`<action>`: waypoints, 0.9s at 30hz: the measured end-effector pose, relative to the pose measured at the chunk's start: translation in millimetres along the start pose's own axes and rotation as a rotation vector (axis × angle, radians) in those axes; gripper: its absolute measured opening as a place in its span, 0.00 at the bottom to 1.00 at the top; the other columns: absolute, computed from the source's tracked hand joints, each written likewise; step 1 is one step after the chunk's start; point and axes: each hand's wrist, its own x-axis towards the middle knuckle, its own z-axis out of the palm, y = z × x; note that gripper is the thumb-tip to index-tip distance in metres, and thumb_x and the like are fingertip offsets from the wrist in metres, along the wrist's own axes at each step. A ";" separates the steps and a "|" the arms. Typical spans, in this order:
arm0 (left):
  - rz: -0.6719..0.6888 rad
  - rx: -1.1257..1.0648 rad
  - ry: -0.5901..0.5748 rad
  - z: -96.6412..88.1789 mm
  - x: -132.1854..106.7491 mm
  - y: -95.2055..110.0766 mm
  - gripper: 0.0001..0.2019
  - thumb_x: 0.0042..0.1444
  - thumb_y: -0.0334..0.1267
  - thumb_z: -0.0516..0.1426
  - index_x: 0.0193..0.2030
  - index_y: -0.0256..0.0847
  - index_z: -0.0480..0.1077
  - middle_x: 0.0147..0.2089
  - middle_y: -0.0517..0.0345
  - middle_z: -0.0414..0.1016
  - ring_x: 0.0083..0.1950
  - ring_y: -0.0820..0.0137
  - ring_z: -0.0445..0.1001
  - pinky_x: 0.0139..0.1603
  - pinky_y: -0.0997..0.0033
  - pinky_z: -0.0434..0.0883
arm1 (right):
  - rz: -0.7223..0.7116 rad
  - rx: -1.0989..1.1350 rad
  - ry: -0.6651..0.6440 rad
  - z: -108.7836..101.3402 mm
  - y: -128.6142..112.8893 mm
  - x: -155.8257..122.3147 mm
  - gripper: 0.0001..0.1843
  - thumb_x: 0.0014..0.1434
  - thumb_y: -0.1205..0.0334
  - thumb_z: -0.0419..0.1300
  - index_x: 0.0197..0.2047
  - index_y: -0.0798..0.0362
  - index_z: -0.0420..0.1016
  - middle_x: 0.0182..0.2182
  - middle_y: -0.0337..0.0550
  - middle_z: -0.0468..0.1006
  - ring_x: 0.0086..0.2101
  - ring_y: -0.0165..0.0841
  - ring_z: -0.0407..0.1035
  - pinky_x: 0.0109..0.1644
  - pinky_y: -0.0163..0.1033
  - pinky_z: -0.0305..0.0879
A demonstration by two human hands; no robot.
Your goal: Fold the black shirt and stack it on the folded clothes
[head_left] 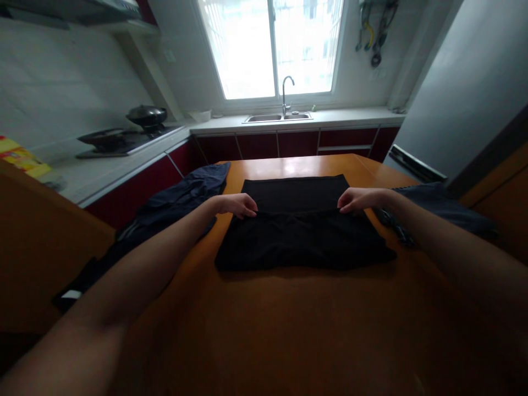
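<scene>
Bare forearms (pixel 136 275) — slim, smooth — and bare left hand (pixel 238 204), right hand (pixel 358 199)

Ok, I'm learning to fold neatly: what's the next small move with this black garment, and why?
Probably carry the fold over with both hands level. The left hand and right hand pinch opposite ends of a ridge across the black garment, flat on the table; even motion should keep it square.

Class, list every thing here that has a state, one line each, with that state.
black garment: flat on the table, partly folded.
left hand: pinching the fold's left end.
right hand: pinching its right end.
blue garment: crumpled, unfolded, beside the left hand.
cabinet doors: shut.
</scene>
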 end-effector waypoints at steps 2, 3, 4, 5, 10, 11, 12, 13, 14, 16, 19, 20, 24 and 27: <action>0.032 0.045 0.034 -0.8 2.7 -0.5 0.24 0.38 0.55 0.68 0.38 0.40 0.75 0.33 0.60 0.73 0.36 0.70 0.70 0.36 0.74 0.69 | -0.013 -0.037 0.043 -1.6 0.7 4.4 0.19 0.45 0.50 0.70 0.37 0.54 0.79 0.34 0.44 0.78 0.34 0.35 0.71 0.36 0.38 0.68; 0.040 0.093 0.052 -1.9 4.1 -0.3 0.23 0.40 0.54 0.67 0.39 0.40 0.74 0.32 0.60 0.73 0.35 0.70 0.70 0.35 0.74 0.68 | -0.021 -0.077 0.064 -2.3 0.5 7.3 0.18 0.47 0.51 0.70 0.38 0.54 0.79 0.33 0.44 0.78 0.33 0.35 0.70 0.36 0.38 0.68; 0.041 0.156 0.064 -3.0 5.2 0.3 0.21 0.43 0.53 0.66 0.39 0.39 0.74 0.32 0.60 0.73 0.34 0.71 0.70 0.35 0.75 0.68 | -0.027 -0.126 0.083 -2.6 -0.3 10.2 0.17 0.48 0.52 0.69 0.38 0.55 0.80 0.33 0.44 0.78 0.33 0.35 0.71 0.36 0.38 0.67; 0.036 0.234 0.079 -3.5 5.6 1.7 0.19 0.45 0.51 0.64 0.39 0.39 0.74 0.32 0.60 0.73 0.34 0.70 0.70 0.35 0.75 0.67 | -0.028 -0.182 0.101 -2.4 -1.7 12.5 0.15 0.49 0.54 0.68 0.37 0.55 0.80 0.32 0.44 0.79 0.33 0.36 0.71 0.37 0.38 0.67; 0.171 0.629 0.378 29.6 -12.0 29.8 0.16 0.58 0.40 0.57 0.50 0.36 0.74 0.52 0.46 0.75 0.51 0.62 0.73 0.53 0.68 0.68 | -0.009 -0.508 0.333 26.2 -26.8 2.3 0.12 0.58 0.60 0.62 0.44 0.56 0.80 0.43 0.53 0.80 0.45 0.44 0.73 0.48 0.44 0.67; 0.250 0.644 0.487 46.9 -19.0 39.8 0.18 0.62 0.39 0.54 0.56 0.35 0.72 0.57 0.42 0.72 0.56 0.60 0.72 0.58 0.66 0.66 | -0.040 -0.552 0.449 40.7 -35.9 -4.4 0.14 0.61 0.60 0.60 0.48 0.56 0.79 0.47 0.56 0.79 0.48 0.46 0.71 0.52 0.46 0.67; 0.339 0.624 0.556 67.1 -26.2 50.1 0.20 0.66 0.40 0.50 0.61 0.33 0.68 0.62 0.41 0.69 0.60 0.60 0.70 0.62 0.65 0.64 | -0.093 -0.567 0.584 58.1 -45.6 -12.1 0.18 0.64 0.59 0.56 0.52 0.57 0.78 0.51 0.59 0.77 0.52 0.48 0.69 0.56 0.48 0.65; 0.431 0.590 0.586 88.8 -33.1 59.7 0.22 0.69 0.40 0.47 0.64 0.34 0.65 0.65 0.42 0.66 0.63 0.61 0.68 0.65 0.65 0.61 | -0.173 -0.547 0.678 77.9 -54.8 -20.1 0.20 0.67 0.58 0.52 0.57 0.57 0.75 0.54 0.59 0.75 0.55 0.47 0.67 0.60 0.49 0.62; 0.504 0.571 0.589 110.5 -39.4 67.5 0.23 0.71 0.42 0.44 0.68 0.36 0.61 0.68 0.43 0.63 0.67 0.62 0.64 0.68 0.64 0.58 | -0.265 -0.517 0.722 98.7 -62.4 -27.9 0.23 0.68 0.58 0.49 0.61 0.56 0.71 0.57 0.57 0.73 0.58 0.46 0.65 0.63 0.48 0.60; 0.588 0.590 0.526 147.6 -49.4 74.4 0.27 0.72 0.48 0.43 0.73 0.40 0.52 0.74 0.46 0.54 0.74 0.60 0.53 0.72 0.58 0.51 | -0.413 -0.503 0.701 138.1 -68.7 -41.3 0.27 0.70 0.55 0.47 0.68 0.55 0.63 0.65 0.54 0.66 0.64 0.44 0.59 0.68 0.49 0.55; 0.534 0.627 0.453 173.1 -60.2 60.3 0.34 0.70 0.56 0.44 0.77 0.43 0.42 0.77 0.47 0.43 0.77 0.57 0.42 0.74 0.51 0.44 | -0.410 -0.538 0.623 174.1 -50.3 -55.2 0.34 0.70 0.48 0.46 0.74 0.52 0.52 0.72 0.51 0.54 0.70 0.45 0.46 0.71 0.56 0.48; 0.497 0.635 0.448 173.8 -64.4 51.3 0.35 0.70 0.57 0.43 0.77 0.43 0.40 0.78 0.47 0.41 0.77 0.57 0.41 0.74 0.50 0.44 | -0.377 -0.549 0.611 178.3 -38.8 -59.1 0.35 0.69 0.45 0.46 0.74 0.52 0.51 0.72 0.51 0.51 0.71 0.45 0.44 0.71 0.57 0.46; 0.432 0.663 0.464 163.8 -90.6 15.7 0.34 0.70 0.56 0.43 0.77 0.43 0.42 0.78 0.49 0.42 0.78 0.58 0.40 0.75 0.53 0.43 | -0.286 -0.579 0.629 173.4 6.0 -78.3 0.37 0.69 0.41 0.45 0.73 0.52 0.53 0.72 0.52 0.52 0.70 0.44 0.45 0.72 0.55 0.44; 0.449 0.645 0.530 165.0 -115.4 -3.3 0.32 0.70 0.53 0.45 0.75 0.44 0.47 0.77 0.49 0.47 0.77 0.59 0.44 0.74 0.55 0.46 | -0.301 -0.557 0.699 168.1 22.4 -96.3 0.34 0.69 0.43 0.45 0.72 0.51 0.56 0.71 0.51 0.54 0.70 0.44 0.47 0.72 0.56 0.45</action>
